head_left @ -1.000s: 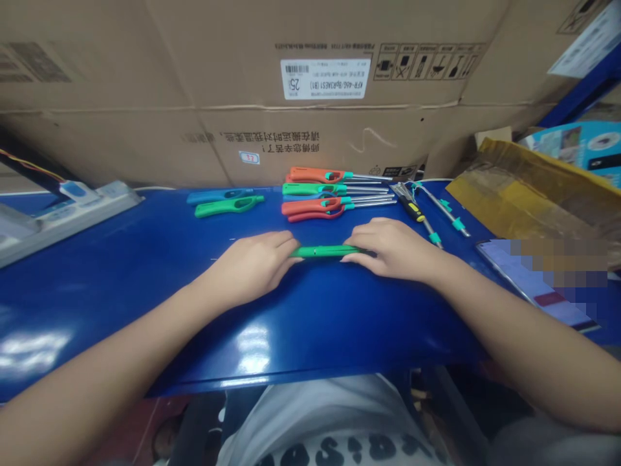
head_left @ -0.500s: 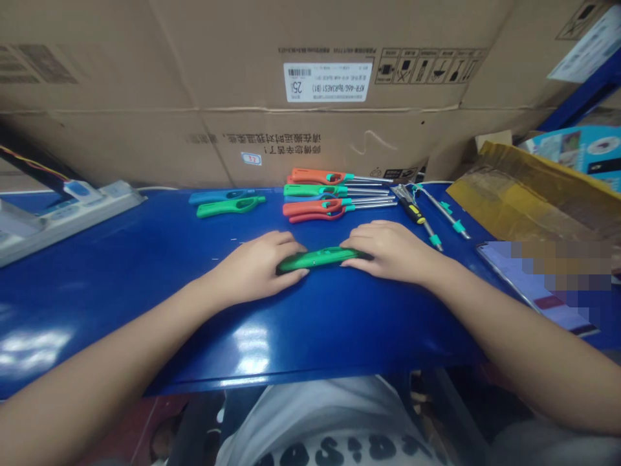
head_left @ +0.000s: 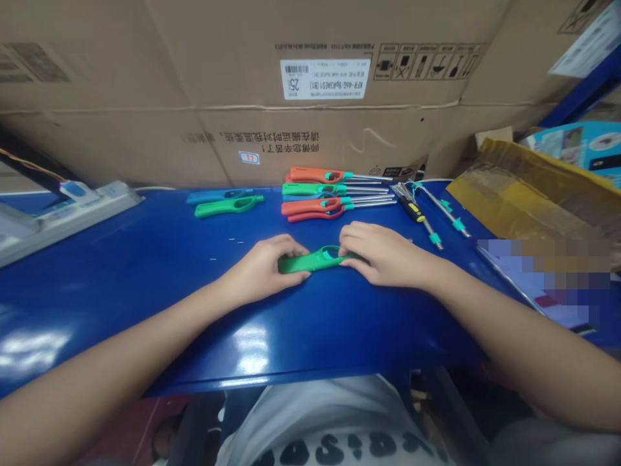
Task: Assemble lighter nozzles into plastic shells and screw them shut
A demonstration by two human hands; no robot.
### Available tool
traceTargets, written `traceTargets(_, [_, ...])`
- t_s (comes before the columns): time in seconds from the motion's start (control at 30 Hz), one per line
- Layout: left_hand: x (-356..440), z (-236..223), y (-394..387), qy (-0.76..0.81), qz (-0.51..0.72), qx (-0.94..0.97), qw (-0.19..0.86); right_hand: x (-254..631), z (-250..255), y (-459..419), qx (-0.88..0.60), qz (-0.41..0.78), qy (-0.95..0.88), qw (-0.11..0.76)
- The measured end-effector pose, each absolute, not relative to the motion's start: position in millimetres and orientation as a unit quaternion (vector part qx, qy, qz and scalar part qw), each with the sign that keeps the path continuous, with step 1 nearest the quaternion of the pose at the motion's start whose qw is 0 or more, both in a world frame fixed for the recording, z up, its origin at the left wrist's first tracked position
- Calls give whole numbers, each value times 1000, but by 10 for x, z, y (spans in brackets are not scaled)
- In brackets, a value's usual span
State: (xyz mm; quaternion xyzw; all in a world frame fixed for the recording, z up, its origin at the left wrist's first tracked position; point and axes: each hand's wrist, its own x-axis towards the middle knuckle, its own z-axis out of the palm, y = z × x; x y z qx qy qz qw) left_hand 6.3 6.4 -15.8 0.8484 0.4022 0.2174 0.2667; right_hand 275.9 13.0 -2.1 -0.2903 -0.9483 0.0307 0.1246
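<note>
Between my hands is a green lighter body point(head_left: 310, 261) with a teal trigger, lying level just over the blue table. My left hand point(head_left: 264, 265) grips its rounded handle end between thumb and fingers. The fingers of my right hand point(head_left: 381, 255) pinch the looped front end and hide its tip. Farther back lie several assembled long-nosed lighters point(head_left: 315, 207) in orange, green, blue and red with metal tubes. To their left rest a green lighter body point(head_left: 226, 206) and a blue lighter body point(head_left: 213, 196), both without tubes.
Right of the lighters lie a black-and-yellow screwdriver point(head_left: 412, 208) and metal tubes with teal pieces point(head_left: 446, 213). A phone point(head_left: 528, 285) and a yellow-taped package point(head_left: 528, 194) are at the right. A power strip point(head_left: 72, 217) sits at the left. A large cardboard box point(head_left: 194, 77) stands behind the table point(head_left: 194, 323).
The green lighter body has turned in my hands, so its flat side, trigger and loop now face up. Both hands stay on its ends.
</note>
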Motion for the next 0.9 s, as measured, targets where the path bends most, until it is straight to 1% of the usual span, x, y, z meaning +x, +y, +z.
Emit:
traceTargets(0.07, [74, -154, 60, 407, 217, 847, 265, 2745, -12, 122, -281, 2, -951, 130])
traceTargets(0.23, [90, -110, 47, 428, 202, 847, 241, 2781, 123, 107, -276, -91, -939, 183])
traceTargets(0.33, [85, -83, 35, 423, 192, 849, 251, 2895, 220, 144, -319, -109, -925, 175])
traceTargets(0.4, [80, -74, 24, 415, 191, 848, 267, 2981, 238, 190, -368, -86, -914, 146])
traceTargets(0.5, [79, -73, 8, 407, 191, 850, 273, 3061, 188, 263, -412, -12, -905, 108])
traceTargets(0.57, [80, -72, 1, 403, 190, 856, 262, 3071, 137, 293, -406, 43, -906, 115])
traceTargets(0.67, [77, -62, -2, 396, 183, 866, 245, 3063, 111, 294, -357, 114, -916, 144])
traceTargets(0.73, [76, -53, -5, 391, 178, 871, 238, 3067, 143, 272, -334, 152, -920, 139])
traceTargets(0.9, [114, -66, -46, 389, 177, 879, 210, 3077, 261, 210, -350, 216, -910, 49])
